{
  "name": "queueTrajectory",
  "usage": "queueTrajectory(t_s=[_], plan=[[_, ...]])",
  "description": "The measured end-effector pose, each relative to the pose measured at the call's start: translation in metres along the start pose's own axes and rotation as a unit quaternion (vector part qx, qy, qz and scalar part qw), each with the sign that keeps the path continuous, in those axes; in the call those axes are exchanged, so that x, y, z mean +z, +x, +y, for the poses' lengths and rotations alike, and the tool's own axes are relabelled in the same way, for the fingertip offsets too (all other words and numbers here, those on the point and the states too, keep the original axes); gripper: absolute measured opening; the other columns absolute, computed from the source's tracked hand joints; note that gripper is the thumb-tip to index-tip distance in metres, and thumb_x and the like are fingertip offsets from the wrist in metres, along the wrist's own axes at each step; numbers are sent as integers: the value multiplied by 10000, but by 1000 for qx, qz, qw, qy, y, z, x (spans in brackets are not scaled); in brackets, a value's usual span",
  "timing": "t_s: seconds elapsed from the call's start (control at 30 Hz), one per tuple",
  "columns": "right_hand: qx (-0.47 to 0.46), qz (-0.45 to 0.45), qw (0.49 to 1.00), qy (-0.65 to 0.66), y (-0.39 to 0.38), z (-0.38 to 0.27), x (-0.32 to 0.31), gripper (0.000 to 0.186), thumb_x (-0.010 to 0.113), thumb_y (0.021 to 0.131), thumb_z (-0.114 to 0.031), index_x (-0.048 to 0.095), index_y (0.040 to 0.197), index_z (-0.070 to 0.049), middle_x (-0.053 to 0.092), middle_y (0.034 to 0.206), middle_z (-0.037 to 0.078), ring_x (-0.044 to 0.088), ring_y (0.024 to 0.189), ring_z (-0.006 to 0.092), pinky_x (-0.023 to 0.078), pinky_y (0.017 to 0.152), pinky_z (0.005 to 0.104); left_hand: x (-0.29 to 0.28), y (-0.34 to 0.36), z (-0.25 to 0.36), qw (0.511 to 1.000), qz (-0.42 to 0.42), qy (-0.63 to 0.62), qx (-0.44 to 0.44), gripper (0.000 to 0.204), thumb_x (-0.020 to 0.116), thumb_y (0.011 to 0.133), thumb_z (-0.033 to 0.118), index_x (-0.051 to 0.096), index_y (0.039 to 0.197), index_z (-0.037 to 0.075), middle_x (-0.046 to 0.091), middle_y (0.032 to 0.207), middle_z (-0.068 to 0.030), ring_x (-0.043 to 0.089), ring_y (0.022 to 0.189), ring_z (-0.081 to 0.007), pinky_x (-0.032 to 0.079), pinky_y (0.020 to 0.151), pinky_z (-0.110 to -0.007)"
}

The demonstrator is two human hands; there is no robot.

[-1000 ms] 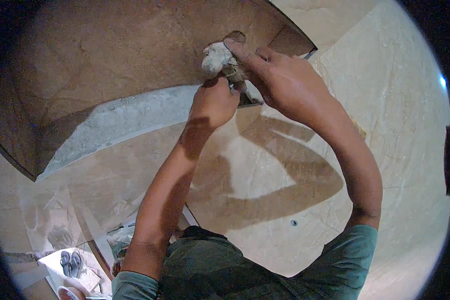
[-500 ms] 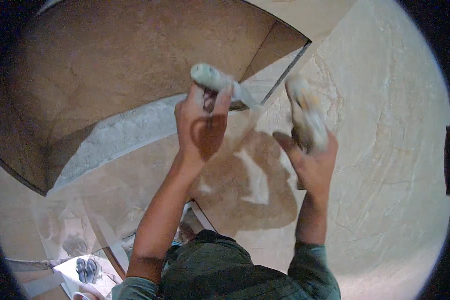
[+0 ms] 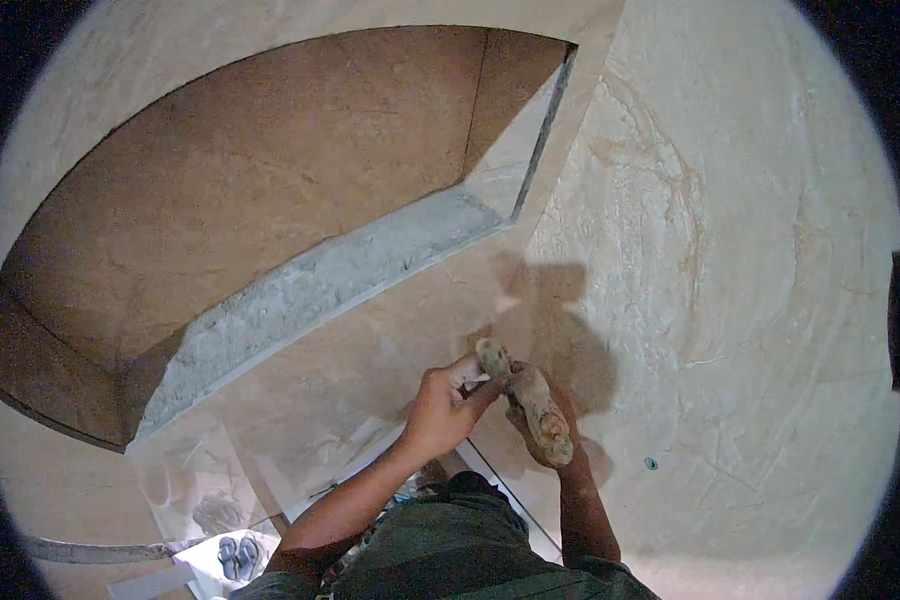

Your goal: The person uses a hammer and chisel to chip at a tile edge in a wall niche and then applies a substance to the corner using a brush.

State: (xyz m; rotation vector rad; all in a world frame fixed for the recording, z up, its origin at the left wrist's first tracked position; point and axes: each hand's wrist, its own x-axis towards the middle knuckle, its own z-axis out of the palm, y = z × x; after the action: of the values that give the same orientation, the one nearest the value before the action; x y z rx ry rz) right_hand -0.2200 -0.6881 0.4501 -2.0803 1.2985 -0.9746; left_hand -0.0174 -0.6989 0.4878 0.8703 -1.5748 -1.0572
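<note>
My hands are close together, low in front of my body. My left hand (image 3: 438, 415) is closed round a tool with a rounded, pale greenish handle (image 3: 490, 355); its working end is hidden. My right hand (image 3: 567, 402) grips a tool with a thick, mortar-crusted handle (image 3: 542, 412), brownish and pale. Its blade, if it has one, is out of sight behind the hand. The two handles nearly meet, and I cannot tell whether they touch. Beyond my hands is a beige marble-patterned wall (image 3: 450, 300) with my shadow on it.
A large recessed niche (image 3: 300, 150) with a curved upper edge opens at the upper left. Rough grey cement (image 3: 340, 265) covers its ledge. On the right, the marble-look surface (image 3: 750, 250) has pale smears and a small dark spot (image 3: 651, 464). Dark sandals (image 3: 238, 557) lie at lower left.
Both hands have come down from beside the niche's corner toward my body and drawn closer together, each still holding its tool. The view has shifted, showing more of the niche's upper edge.
</note>
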Motion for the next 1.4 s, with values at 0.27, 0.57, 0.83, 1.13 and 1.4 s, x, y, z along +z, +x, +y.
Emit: queueTrajectory(t_s=[0.27, 0.57, 0.83, 1.13, 1.4], plan=[[188, -80, 968, 147, -26, 77, 34, 434, 691, 853, -215, 559, 1233, -53, 608, 1203, 114, 569, 1109, 266, 426, 985, 401, -15, 21, 8, 957, -151, 226, -103, 297, 676, 864, 162, 661, 1146, 68, 694, 918, -198, 694, 760, -287, 541, 737, -384], [91, -58, 994, 25, -10, 70, 39, 389, 710, 839, -308, 577, 1094, -45, 589, 1061, 113, 545, 1020, 298, 438, 900, 439, -55, 126, 97, 886, 10, 448, 120, 368, 614, 913, 309, 648, 1158, 38, 671, 1098, -193, 647, 1000, -370, 507, 904, -430], [7, -76, 997, -12, 0, 102, 54, 322, 643, 897, -281, 597, 1120, -55, 607, 1040, 116, 560, 1008, 296, 436, 905, 431, -49, 165, 71, 925, -114, 360, -32, 774, 706, 779, 510, 514, 1264, -62, 551, 1237, -298, 533, 1161, -428, 429, 1005, -444], [-31, -208, 978, 10, 3, 99, 53, 532, 769, 794, -254, 557, 1224, -25, 618, 1193, 151, 583, 1113, 313, 450, 980, 401, -34, 148, 45, 889, 68, 444, 90, 661, 709, 768, 490, 587, 1210, 13, 583, 1224, -244, 565, 1127, -388, 465, 960, -434], [-43, -224, 972, 62, 12, 56, 38, 408, 759, 760, -219, 614, 1103, -51, 646, 1025, 124, 603, 1015, 262, 462, 901, 386, -23, 156, 11, 890, 95, 410, 175, 522, 686, 786, 425, 587, 1104, 23, 626, 1057, -185, 595, 1023, -360, 492, 888, -449]])
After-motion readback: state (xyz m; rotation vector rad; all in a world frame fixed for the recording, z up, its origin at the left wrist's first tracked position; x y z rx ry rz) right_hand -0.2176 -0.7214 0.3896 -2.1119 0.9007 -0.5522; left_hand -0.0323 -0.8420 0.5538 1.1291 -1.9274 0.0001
